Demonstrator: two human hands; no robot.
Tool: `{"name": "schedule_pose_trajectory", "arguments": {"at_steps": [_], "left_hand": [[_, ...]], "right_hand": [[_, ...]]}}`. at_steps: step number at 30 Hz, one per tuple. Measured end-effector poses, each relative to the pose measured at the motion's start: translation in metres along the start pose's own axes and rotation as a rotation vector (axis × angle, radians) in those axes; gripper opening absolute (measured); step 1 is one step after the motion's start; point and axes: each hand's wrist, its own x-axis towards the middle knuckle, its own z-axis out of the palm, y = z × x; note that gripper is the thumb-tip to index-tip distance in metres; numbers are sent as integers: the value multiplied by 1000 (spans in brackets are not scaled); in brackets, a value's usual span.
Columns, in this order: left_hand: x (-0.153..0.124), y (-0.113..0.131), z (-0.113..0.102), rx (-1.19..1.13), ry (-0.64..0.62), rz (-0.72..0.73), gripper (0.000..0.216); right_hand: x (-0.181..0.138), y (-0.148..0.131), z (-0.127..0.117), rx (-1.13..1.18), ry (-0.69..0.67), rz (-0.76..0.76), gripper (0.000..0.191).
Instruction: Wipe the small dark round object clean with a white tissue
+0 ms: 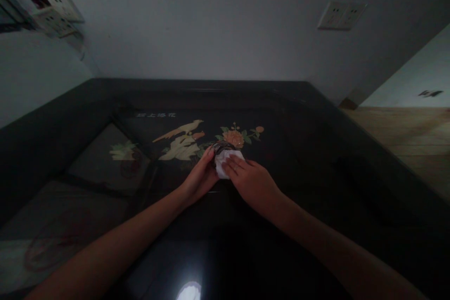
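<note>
Over the middle of the glossy black table [281, 117], my left hand [200, 176] grips the left side of a small dark, shiny, rounded object [224, 145]. What kind of object it is cannot be made out in the dim light. My right hand [251, 178] presses a crumpled white tissue [221, 168] against its near side, with the fingers over the tissue. The tissue covers much of the object's front. Both hands are close together, their fingers closed.
A bird-and-flower picture [183, 145] decorates the tabletop, which meets a pale wall [211, 23]. Wall sockets are at right [341, 15] and upper left [63, 7]. Light wooden floor [404, 126] shows beyond the right edge. Reflections lie across the table's left side.
</note>
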Motion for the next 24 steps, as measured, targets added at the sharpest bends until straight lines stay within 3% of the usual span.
{"name": "schedule_pose_trajectory", "arguments": {"at_steps": [4, 10, 12, 15, 24], "left_hand": [[0, -1, 0, 26, -2, 13, 32], [-4, 0, 3, 111, -58, 44, 50], [-4, 1, 4, 129, -56, 43, 52], [-5, 1, 5, 122, -48, 37, 52], [0, -2, -1, 26, -17, 18, 33]], "right_hand": [[2, -5, 9, 351, 77, 59, 40], [6, -19, 24, 1263, 193, 325, 36], [7, -21, 25, 1424, 198, 352, 37], [7, -18, 23, 1285, 199, 316, 34], [0, -1, 8, 164, 55, 6, 39]]}}
